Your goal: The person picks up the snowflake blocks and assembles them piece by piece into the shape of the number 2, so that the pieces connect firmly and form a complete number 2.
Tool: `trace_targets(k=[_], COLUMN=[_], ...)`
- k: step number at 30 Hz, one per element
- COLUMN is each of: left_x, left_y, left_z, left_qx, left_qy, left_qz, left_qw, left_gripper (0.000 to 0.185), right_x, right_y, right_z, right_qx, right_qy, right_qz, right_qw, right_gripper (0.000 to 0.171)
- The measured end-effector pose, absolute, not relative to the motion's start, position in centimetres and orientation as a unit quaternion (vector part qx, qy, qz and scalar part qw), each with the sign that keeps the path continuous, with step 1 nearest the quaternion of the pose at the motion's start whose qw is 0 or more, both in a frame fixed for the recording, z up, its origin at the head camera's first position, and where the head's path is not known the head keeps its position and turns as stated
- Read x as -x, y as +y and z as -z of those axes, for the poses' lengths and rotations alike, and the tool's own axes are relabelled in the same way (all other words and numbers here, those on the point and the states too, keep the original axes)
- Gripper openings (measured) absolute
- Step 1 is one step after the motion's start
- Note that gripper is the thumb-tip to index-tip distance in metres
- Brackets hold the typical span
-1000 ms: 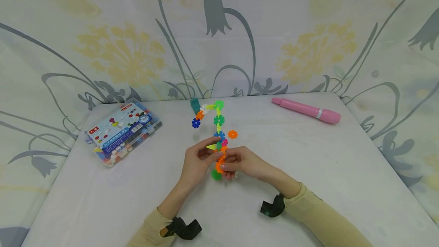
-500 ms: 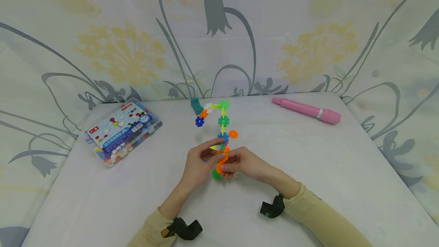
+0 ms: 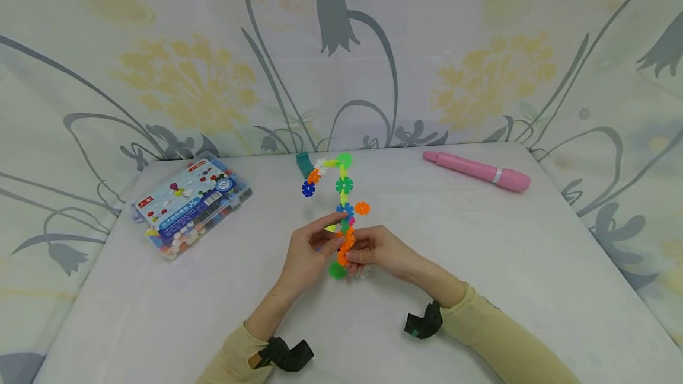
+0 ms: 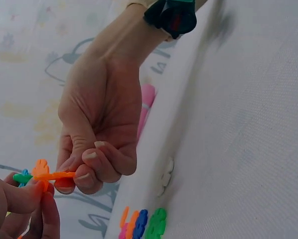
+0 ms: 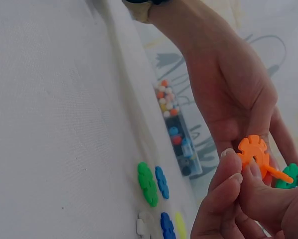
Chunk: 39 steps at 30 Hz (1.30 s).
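Observation:
Interlocking notched plastic discs form a hooked chain [image 3: 344, 185] in the head view, with green, yellow, blue, white and orange pieces. My left hand [image 3: 305, 253] holds the chain near its lower part, thumb and index finger on it. Beside it, my right hand [image 3: 386, 252] pinches an orange disc [image 5: 253, 153] at the near end. In the right wrist view another orange disc, seen edge-on, joins it at an angle. A green disc [image 3: 337, 270] and a white disc [image 3: 364, 271] lie on the table by the hands; a loose orange disc [image 3: 362, 208] lies beyond them.
A clear plastic box [image 3: 192, 206] with a printed cover and colourful parts lies at the left. The pink pen-shaped thing [image 3: 476, 172] is at the back right. Near the back edge sits a teal piece [image 3: 304, 165]. Blue discs [image 5: 162, 182] also lie on the white table [image 3: 480, 242].
The chain's far part shifts slightly right, then a little back left. Both hands stay close together on the chain, and the right fingers move slightly at the orange discs.

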<state>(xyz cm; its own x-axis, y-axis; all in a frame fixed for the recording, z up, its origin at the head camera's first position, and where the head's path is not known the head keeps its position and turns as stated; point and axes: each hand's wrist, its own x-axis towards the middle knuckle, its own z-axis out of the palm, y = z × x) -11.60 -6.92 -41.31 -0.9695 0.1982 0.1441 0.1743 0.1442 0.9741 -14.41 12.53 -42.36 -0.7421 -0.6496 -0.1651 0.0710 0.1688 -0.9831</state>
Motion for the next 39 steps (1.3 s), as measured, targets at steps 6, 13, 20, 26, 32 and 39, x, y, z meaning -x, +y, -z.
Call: trace_targets(k=[6,13,20,26,32,39], left_x=[11.5,11.3,11.1,11.3,11.6,11.5], left_y=[-6.8,-6.4,-6.5,-6.8,-7.0,-7.1], left_z=[41.1,41.2,41.5,41.5,41.4,41.3], left_qx=[-0.126,-0.124,-0.131,-0.122,-0.114,-0.115], left_qy=[0.753,0.763,0.768,0.776,0.785,0.800], left_qz=[-0.646,-0.635,-0.627,-0.619,-0.609,-0.589], left_qw=[0.007,-0.002,0.001,-0.008,-0.013,-0.024], left_gripper=[0.038,0.039,0.042,0.041,0.041,0.042], right_x=[14.1,14.0,14.3,14.6,14.8,14.7], right_y=[12.3,12.2,12.4,12.6,12.7,13.1], right_z=[42.3,42.2,42.2,42.2,41.7,40.9], right_qx=[0.180,0.152,0.174,0.202,0.201,0.182], right_qy=[0.701,0.694,0.693,0.701,0.758,0.766], right_qz=[0.625,0.636,0.625,0.605,0.560,0.572], right_qw=[0.294,0.301,0.314,0.320,0.267,0.229], right_gripper=[0.015,0.014,0.017,0.020,0.019,0.018])
